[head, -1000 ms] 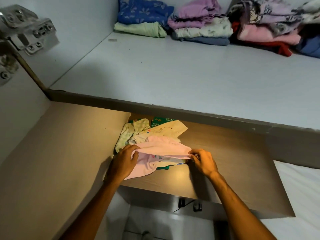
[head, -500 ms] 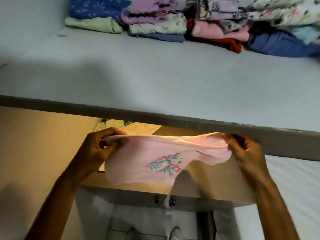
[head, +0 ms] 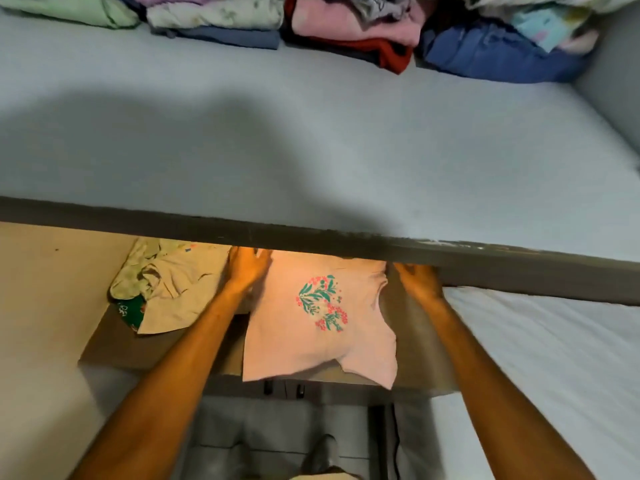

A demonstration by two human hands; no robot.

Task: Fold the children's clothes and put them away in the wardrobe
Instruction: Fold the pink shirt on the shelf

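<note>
A pink child's shirt [head: 304, 341] with a green and red flower print lies spread on the lower wooden shelf [head: 412, 344], its hem hanging over the front edge. My left hand [head: 247, 268] rests on the shirt's top left corner, fingers flat. My right hand [head: 417, 278] is at the top right corner near the sleeve, partly hidden under the upper shelf's edge; whether it grips the cloth is unclear. A crumpled heap of pale yellow and green clothes [head: 166, 289] lies left of the shirt.
The grey upper shelf [head: 311, 161] juts over the lower one and carries folded piles along its back: pale green [head: 79, 10], floral on blue [head: 221, 24], pink on red [head: 356, 32], dark blue [head: 491, 53]. A white mattress [head: 554, 358] lies at right.
I lifted the pink shirt off the heap, held it stretched between both hands, then laid it flat on the lower shelf to the right of the heap, print facing up.
</note>
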